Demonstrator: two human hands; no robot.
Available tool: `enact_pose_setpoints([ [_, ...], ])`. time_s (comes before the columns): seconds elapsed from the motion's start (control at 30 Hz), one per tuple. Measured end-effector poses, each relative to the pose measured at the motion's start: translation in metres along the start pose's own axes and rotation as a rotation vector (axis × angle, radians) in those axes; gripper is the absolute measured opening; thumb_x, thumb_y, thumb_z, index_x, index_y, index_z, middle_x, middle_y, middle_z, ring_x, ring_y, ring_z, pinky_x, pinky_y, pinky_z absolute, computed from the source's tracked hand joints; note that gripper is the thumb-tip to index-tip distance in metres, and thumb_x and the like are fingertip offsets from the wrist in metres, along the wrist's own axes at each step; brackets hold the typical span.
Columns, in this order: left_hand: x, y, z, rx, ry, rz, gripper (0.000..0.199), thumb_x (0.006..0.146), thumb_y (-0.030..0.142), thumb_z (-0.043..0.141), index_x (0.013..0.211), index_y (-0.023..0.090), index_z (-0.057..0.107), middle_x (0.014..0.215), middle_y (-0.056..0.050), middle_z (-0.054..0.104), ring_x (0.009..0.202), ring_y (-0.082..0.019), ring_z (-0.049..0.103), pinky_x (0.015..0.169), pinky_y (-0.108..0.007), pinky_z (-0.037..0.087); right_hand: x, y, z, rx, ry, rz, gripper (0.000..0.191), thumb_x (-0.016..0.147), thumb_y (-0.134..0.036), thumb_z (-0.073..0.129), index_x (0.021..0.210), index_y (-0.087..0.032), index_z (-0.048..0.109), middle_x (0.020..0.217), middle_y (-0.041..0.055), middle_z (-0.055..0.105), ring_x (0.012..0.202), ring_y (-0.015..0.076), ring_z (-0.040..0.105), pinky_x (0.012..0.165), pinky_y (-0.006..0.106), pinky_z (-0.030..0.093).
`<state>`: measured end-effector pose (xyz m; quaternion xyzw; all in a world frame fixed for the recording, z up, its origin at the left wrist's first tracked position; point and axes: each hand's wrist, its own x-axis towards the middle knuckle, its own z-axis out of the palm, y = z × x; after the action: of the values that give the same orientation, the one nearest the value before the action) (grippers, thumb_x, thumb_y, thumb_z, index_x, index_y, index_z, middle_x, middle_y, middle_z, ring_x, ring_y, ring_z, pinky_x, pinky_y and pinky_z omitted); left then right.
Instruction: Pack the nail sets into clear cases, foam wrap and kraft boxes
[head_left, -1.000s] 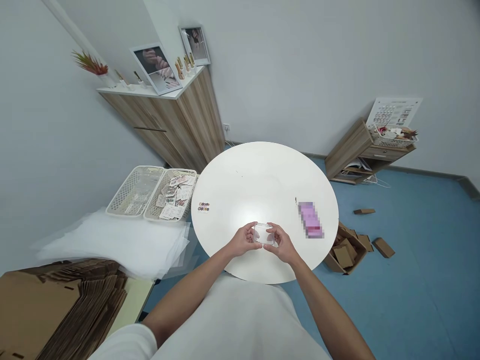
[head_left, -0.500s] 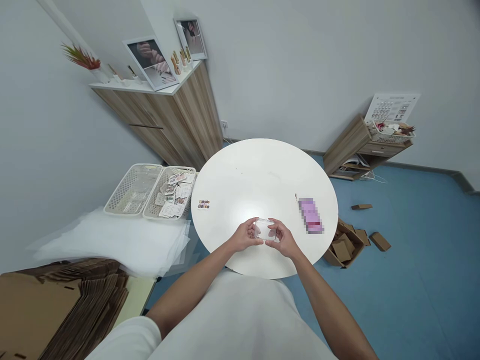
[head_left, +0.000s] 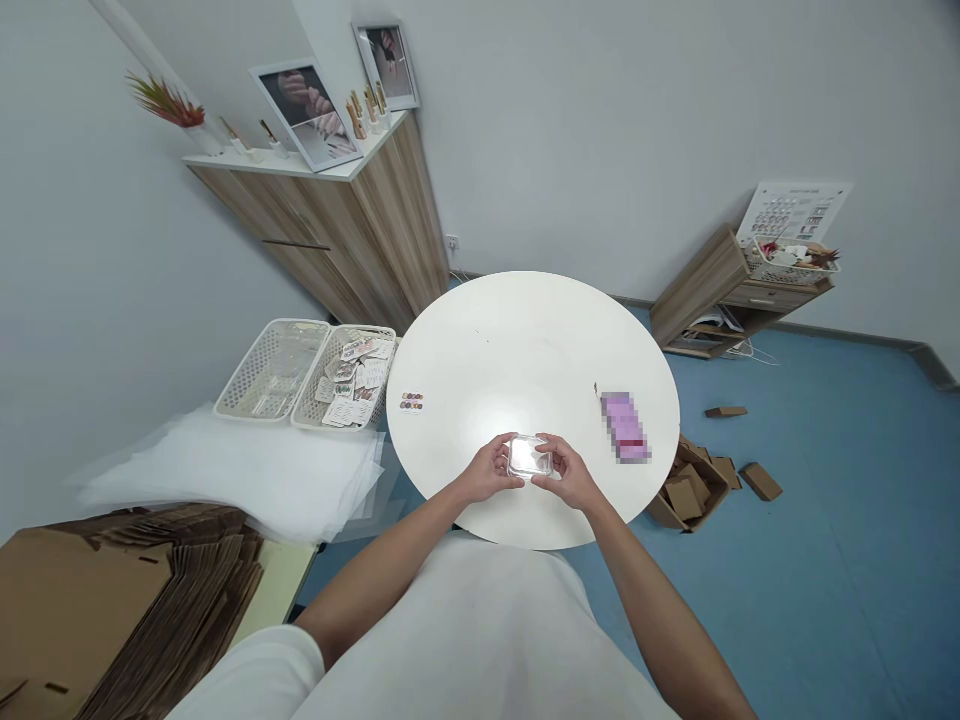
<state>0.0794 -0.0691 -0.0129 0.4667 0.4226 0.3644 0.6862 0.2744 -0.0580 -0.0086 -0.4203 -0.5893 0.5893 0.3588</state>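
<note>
Between both hands I hold a small clear plastic box (head_left: 529, 456) above the near part of the round white table (head_left: 517, 320). My left hand (head_left: 489, 470) grips its left end, fingers on the far edge and thumb on the near side. At the right end my right hand (head_left: 568, 474) has its thumb and fingers closed on the box in the same way. Light glints off the box's top, and I cannot make out anything inside. To the left on the table lies a small card with rows of coloured round pieces (head_left: 411, 402).
A blurred purple item (head_left: 626, 427) lies on the table's right side. Left of the table stand a basket of cards (head_left: 306, 405), a basket of clear plastic boxes (head_left: 232, 385), translucent sheets (head_left: 225, 475) and stacked cardboard (head_left: 90, 600). An open carton (head_left: 690, 485) sits on the floor at right.
The box has tilted slightly, and its top now reflects more light. Both hands keep their hold on it. The whole view has shifted a little.
</note>
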Motion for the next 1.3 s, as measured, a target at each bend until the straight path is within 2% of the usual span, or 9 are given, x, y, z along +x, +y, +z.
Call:
enact_pose_setpoints([
  [0.1,-0.001,-0.005,-0.003,0.043,0.021,-0.005,0.082,0.054,0.025,0.076,0.126,0.025,0.035,0.09,-0.002,0.05,0.069,-0.009,0.054,0.065,-0.028,0.045,0.007,-0.006,-0.003,-0.042,-0.011,0.096,0.042,0.065,-0.041,0.065,0.1,-0.022,0.051,0.111,0.007,0.052,0.084,0.017,0.057,0.072,0.033,0.046],
  [0.17,-0.002,-0.007,-0.004,0.076,0.015,-0.021,0.083,0.055,0.024,0.075,0.127,0.025,0.033,0.088,-0.001,0.05,0.067,-0.008,0.053,0.063,-0.026,0.044,0.012,-0.006,-0.005,-0.079,0.054,0.15,0.034,0.072,-0.046,0.054,0.096,-0.021,0.053,0.098,0.0048,0.058,0.08,0.0165,0.057,0.072,0.033,0.046],
  [0.33,-0.006,-0.012,-0.002,0.09,0.0,-0.057,0.087,0.055,0.025,0.075,0.13,0.025,0.031,0.088,-0.002,0.052,0.067,-0.008,0.052,0.064,-0.026,0.043,0.021,0.0,-0.004,-0.138,0.155,0.295,0.036,0.076,-0.048,0.048,0.099,-0.02,0.053,0.08,0.0016,0.057,0.065,0.0127,0.058,0.07,0.032,0.046],
  [0.5,-0.007,-0.021,-0.003,0.108,0.048,-0.067,0.083,0.059,0.024,0.073,0.13,0.021,0.033,0.088,-0.003,0.053,0.07,-0.009,0.049,0.068,-0.028,0.043,0.02,0.009,0.005,0.043,0.157,0.406,0.047,0.077,-0.048,0.045,0.114,-0.018,0.049,0.081,0.0044,0.059,0.061,0.0112,0.056,0.068,0.032,0.047],
  [0.63,-0.005,-0.03,-0.006,0.123,0.057,-0.073,0.073,0.06,0.022,0.072,0.126,0.019,0.039,0.09,-0.004,0.054,0.071,-0.009,0.05,0.071,-0.029,0.044,0.01,0.017,0.009,0.091,0.168,0.436,0.047,0.076,-0.045,0.048,0.116,-0.021,0.048,0.096,0.0057,0.055,0.069,0.0115,0.057,0.07,0.031,0.048],
  [0.8,-0.004,-0.045,-0.005,0.089,0.091,-0.116,0.073,0.062,0.019,0.07,0.126,0.018,0.035,0.091,-0.004,0.055,0.073,-0.009,0.052,0.074,-0.031,0.045,-0.012,0.035,0.018,-0.011,0.237,0.471,0.06,0.07,-0.035,0.055,0.126,-0.024,0.037,0.104,0.0041,0.049,0.069,0.011,0.058,0.068,0.03,0.048],
  [0.9,-0.004,-0.056,-0.003,0.11,0.149,-0.157,0.08,0.062,0.016,0.07,0.129,0.02,0.027,0.091,-0.004,0.056,0.071,-0.009,0.053,0.073,-0.031,0.046,-0.017,0.048,0.024,-0.105,0.238,0.478,0.056,0.07,-0.03,0.052,0.124,-0.022,0.04,0.097,0.0022,0.051,0.063,0.0103,0.057,0.069,0.032,0.047],
  [1.1,-0.004,-0.072,-0.002,0.276,0.224,-0.206,0.065,0.065,0.016,0.066,0.122,0.02,0.035,0.092,-0.004,0.056,0.078,-0.013,0.056,0.077,-0.032,0.044,-0.016,0.064,0.032,-0.2,0.33,0.48,0.05,0.067,-0.028,0.05,0.117,-0.023,0.044,0.094,0.0016,0.056,0.065,0.0119,0.057,0.068,0.031,0.046],
  [1.3,-0.001,-0.076,0.003,0.448,0.261,-0.24,0.065,0.063,0.016,0.066,0.121,0.018,0.037,0.107,-0.009,0.049,0.084,-0.016,0.051,0.076,-0.032,0.044,-0.012,0.072,0.035,-0.29,0.332,0.481,0.045,0.069,-0.027,0.048,0.114,-0.02,0.046,0.096,0.0037,0.056,0.071,0.0138,0.055,0.071,0.032,0.045],
])
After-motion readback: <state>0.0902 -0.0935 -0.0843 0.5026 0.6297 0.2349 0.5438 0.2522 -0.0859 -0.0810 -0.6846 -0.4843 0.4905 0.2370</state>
